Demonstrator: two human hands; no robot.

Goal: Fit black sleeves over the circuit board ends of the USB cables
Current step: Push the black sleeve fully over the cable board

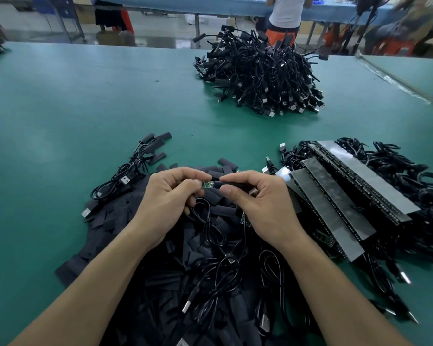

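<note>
Two hands meet just above the near heap, and the work sits between them. The left hand (pixel 170 193) pinches a small green circuit board (pixel 207 184) between thumb and curled forefinger, its bare end pointing right. The right hand (pixel 258 201) pinches a black sleeve (pixel 233 184) the same way, with its mouth right at the board's tip, touching or very nearly so. To my eye the sleeve has only just started onto the board; most of the green shows. Holding each piece near its end probably keeps both stiff and lined up for the push. The board's cable (pixel 208 221) hangs in a loose loop under the left palm, out of the way.

Below the wrists lies a spread of loose sleeves (pixel 140 236), flat and black, with a few cables on top, so the next one is an easy reach. Just to the right are taped strips (pixel 348 196) holding rows of boards with their cables coiled behind, which I take for the waiting stock. Well away across the green table (pixel 60 108) stands a tangled pile of cables (pixel 260 76), likely the finished ones. Beyond it another person (pixel 285 11) stands at a second bench.
</note>
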